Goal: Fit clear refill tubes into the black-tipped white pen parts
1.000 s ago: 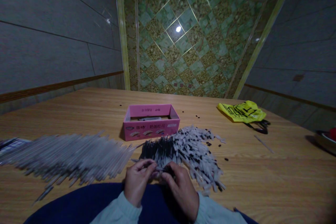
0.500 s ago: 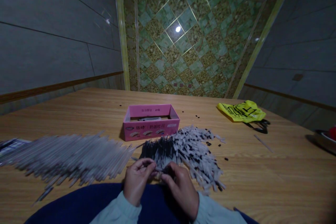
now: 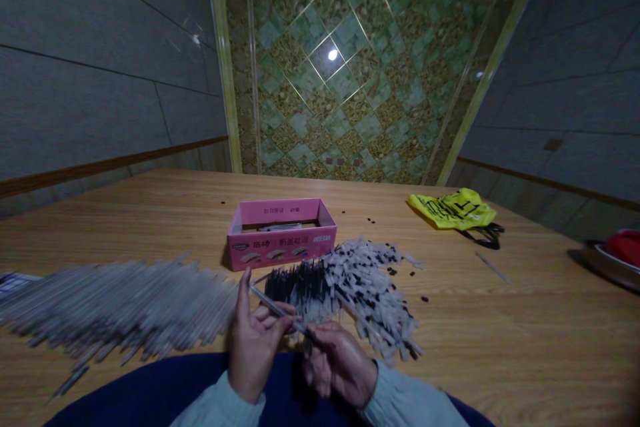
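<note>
Between my hands a slim greyish pen slants down to the right. My left hand is closed on it with thumb and fingers, the index finger pointing up along its upper end. My right hand pinches the lower end; the exact piece under those fingertips is blurred. Just beyond the hands lies a row of dark-tipped clear pieces. To its right spreads a heap of short whitish pieces with black ends, resembling pen caps. Left of my hands lies a broad pile of long clear tubes, like pen barrels.
A pink box with some thin sticks inside stands behind the piles. A yellow bag with black straps lies at the back right, near a single thin tube. Small black bits are scattered about. A bowl with something red sits at the right edge.
The pen has come into view, slanting up across my left hand, whose index finger has lifted. My right hand has turned and lowered slightly. The view has shifted a little to the right.
</note>
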### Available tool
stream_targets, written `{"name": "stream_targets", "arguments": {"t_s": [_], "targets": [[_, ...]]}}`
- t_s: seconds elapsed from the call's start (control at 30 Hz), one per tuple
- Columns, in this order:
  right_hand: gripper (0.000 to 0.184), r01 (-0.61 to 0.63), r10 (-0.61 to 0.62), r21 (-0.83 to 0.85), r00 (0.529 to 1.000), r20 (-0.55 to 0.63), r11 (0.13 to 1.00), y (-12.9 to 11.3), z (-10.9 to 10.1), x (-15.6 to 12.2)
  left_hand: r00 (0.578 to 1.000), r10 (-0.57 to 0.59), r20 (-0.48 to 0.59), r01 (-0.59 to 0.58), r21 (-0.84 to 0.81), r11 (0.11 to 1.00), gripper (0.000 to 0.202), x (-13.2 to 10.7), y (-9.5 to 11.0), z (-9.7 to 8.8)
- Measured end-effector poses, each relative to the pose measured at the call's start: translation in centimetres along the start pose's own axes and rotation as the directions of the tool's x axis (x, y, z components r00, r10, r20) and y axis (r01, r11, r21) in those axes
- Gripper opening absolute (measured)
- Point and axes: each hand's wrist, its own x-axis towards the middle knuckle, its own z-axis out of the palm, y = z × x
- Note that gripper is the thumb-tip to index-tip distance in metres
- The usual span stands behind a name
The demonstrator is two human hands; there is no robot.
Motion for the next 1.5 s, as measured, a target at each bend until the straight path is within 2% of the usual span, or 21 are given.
{"name": "stream_targets", "arguments": {"t_s": [0.07,0.1,0.17,0.23,0.3,0.37,0.43,0.5,0.57,0.6,0.7,0.8,0.87,0.9,1.03,1.17,1.23,1.3,1.37,1.43,1.5], "targets": [[0.045,0.119,-0.136,-0.172,0.987,-0.09,0.978,-0.1,0.3,-0.2,0.999,-0.034,-0.016,0.034,-0.011,0.999,0.116,0.1,0.1,-0.2],[0.042,0.195,-0.244,-0.29,0.959,-0.145,0.937,-0.2,0.4,-0.4,0.998,-0.061,-0.029,0.06,-0.02,0.998,0.117,0.3,0.1,-0.2],[0.029,0.296,-0.463,-0.544,0.864,-0.2,0.786,-0.4,0.7,-0.8,0.992,-0.109,-0.068,0.107,-0.036,0.994,0.119,0.5,-0.1,-0.3],[0.018,0.315,-0.6,-0.725,0.783,-0.166,0.612,-0.6,1.0,-1.3,0.986,-0.135,-0.101,0.132,-0.036,0.991,0.118,0.6,-0.3,-0.4],[0.019,0.309,-0.628,-0.784,0.767,-0.129,0.538,-0.7,1.2,-1.6,0.983,-0.152,-0.106,0.15,-0.027,0.988,0.113,0.7,-0.5,-0.4],[0.025,0.318,-0.571,-0.716,0.809,-0.137,0.622,-0.5,1.2,-1.5,0.98,-0.184,-0.075,0.182,-0.026,0.983,0.105,0.7,-0.7,-0.5],[0.035,0.29,-0.414,-0.506,0.898,-0.15,0.812,-0.2,1.0,-0.9,0.974,-0.224,-0.028,0.223,-0.044,0.974,0.096,0.7,-0.9,-0.6],[0.044,0.195,-0.231,-0.253,0.965,-0.121,0.947,0.1,0.8,-0.3,0.966,-0.26,0.009,0.26,-0.072,0.963,0.089,0.7,-1.1,-0.7],[0.05,0.114,-0.124,-0.116,0.989,-0.081,0.987,0.1,0.7,0.1,0.96,-0.278,0.023,0.279,-0.096,0.955,0.085,0.7,-1.2,-0.8],[0.052,0.107,-0.115,-0.101,0.99,-0.077,0.989,0.1,0.6,0.1,0.959,-0.281,0.023,0.282,-0.102,0.954,0.083,0.7,-1.2,-0.8],[0.051,0.189,-0.217,-0.203,0.968,-0.124,0.961,-0.2,0.6,-0.1,0.96,-0.28,0.007,0.279,-0.1,0.955,0.076,0.8,-1.3,-0.8],[0.042,0.339,-0.446,-0.417,0.875,-0.19,0.843,-0.4,0.7,-0.5,0.956,-0.293,-0.025,0.289,-0.086,0.953,0.069,0.8,-1.4,-0.8],[0.035,0.398,-0.541,-0.501,0.822,-0.177,0.769,-0.3,0.5,-0.6,0.955,-0.295,-0.037,0.291,-0.084,0.953,0.063,0.8,-1.5,-0.7],[0.035,0.403,-0.545,-0.512,0.823,-0.16,0.759,-0.2,0.4,-0.5,0.955,-0.294,-0.037,0.29,-0.088,0.953,0.059,0.8,-1.6,-0.7],[0.041,0.313,-0.433,-0.497,0.89,-0.145,0.81,0.4,-0.1,-0.1,0.951,-0.306,-0.035,0.3,-0.116,0.947,0.052,0.6,-2.0,-0.6],[0.046,0.242,-0.385,-0.498,0.9,-0.205,0.832,1.1,-0.1,0.5,0.948,-0.315,-0.048,0.306,-0.133,0.943,0.053,0.4,-2.2,-0.6],[0.048,0.217,-0.34,-0.437,0.913,-0.226,0.873,1.3,0.0,0.9,0.947,-0.317,-0.049,0.307,-0.146,0.94,0.054,0.3,-2.1,-0.5],[0.05,0.176,-0.268,-0.365,0.938,-0.219,0.914,1.4,0.1,1.1,0.946,-0.321,-0.043,0.311,-0.153,0.938,0.052,0.1,-1.9,-0.3],[0.049,0.143,-0.234,-0.378,0.95,-0.208,0.915,1.1,0.2,1.0,0.948,-0.313,-0.052,0.303,-0.146,0.942,0.05,-0.1,-1.8,-0.2],[0.043,0.156,-0.329,-0.547,0.915,-0.232,0.822,0.4,0.1,0.4,0.945,-0.321,-0.064,0.311,-0.128,0.942,0.051,-0.1,-1.9,-0.2],[0.033,0.155,-0.52,-0.782,0.82,-0.239,0.604,-0.7,-0.5,-0.4,0.93,-0.366,-0.047,0.359,-0.106,0.927,0.055,0.0,-2.0,-0.4]]}}
